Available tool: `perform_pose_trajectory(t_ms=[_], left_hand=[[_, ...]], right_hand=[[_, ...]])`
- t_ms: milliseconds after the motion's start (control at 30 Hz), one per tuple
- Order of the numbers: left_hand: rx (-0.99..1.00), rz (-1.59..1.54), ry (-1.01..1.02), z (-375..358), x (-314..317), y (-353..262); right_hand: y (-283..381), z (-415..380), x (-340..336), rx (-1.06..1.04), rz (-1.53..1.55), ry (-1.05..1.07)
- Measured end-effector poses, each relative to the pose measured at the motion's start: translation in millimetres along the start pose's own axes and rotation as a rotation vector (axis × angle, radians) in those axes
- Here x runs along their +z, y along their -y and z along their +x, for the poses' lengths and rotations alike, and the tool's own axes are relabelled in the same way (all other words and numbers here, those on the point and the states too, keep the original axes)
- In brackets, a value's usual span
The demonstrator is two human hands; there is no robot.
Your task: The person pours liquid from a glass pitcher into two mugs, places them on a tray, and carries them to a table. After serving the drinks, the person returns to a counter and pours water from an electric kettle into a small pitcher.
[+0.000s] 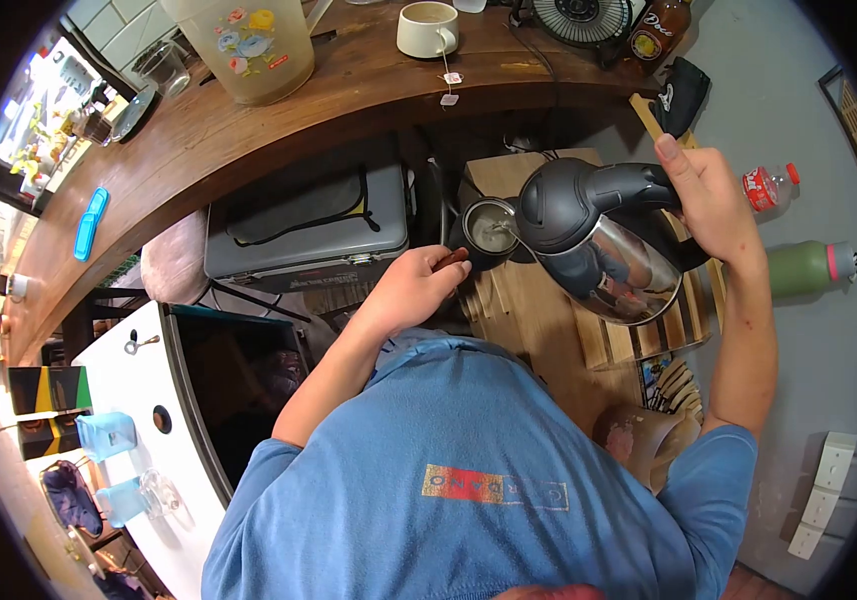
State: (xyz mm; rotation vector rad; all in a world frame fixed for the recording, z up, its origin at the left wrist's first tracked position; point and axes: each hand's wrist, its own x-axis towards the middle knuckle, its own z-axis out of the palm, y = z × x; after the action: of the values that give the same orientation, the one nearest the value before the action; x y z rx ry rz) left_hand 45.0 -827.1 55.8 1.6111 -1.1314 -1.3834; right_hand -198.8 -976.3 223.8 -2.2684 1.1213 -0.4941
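My right hand is closed round the black handle of a steel and black kettle, which is tilted to the left. Its spout is at the rim of a small dark pot, and clear liquid runs into it. Inside the pot, liquid shows with a light shine. My left hand is closed on the pot's short brown handle, left of and below the pot. A wooden surface lies beneath the pot and kettle.
A curved wooden counter crosses the top, bearing a white mug with a tea-bag tag, a floral pitcher and a fan. A green bottle and a red-capped bottle are at the right.
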Motion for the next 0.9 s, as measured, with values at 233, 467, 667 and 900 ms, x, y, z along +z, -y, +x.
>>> perform_pose_trajectory(t_ms=[233,467,667,900], left_hand=[[0.075,0.004,-0.019,2.9,2.8,-1.1],[0.05,0.023,-0.02,6.5,3.4,-3.9],[0.015,0.011,0.015,9.7,3.3,-5.4],[0.001,-0.082,0.024,10.7,6.0,-8.1]], right_hand=[[-10.1,0.7,-2.8,0.007,-0.022,0.01],[-7.2,-0.5,-5.2,0.017,-0.022,0.004],[-3.8,-2.9,-6.2,0.04,-0.027,0.018],[-4.9,-2.7,-7.2,0.035,-0.013,0.027]])
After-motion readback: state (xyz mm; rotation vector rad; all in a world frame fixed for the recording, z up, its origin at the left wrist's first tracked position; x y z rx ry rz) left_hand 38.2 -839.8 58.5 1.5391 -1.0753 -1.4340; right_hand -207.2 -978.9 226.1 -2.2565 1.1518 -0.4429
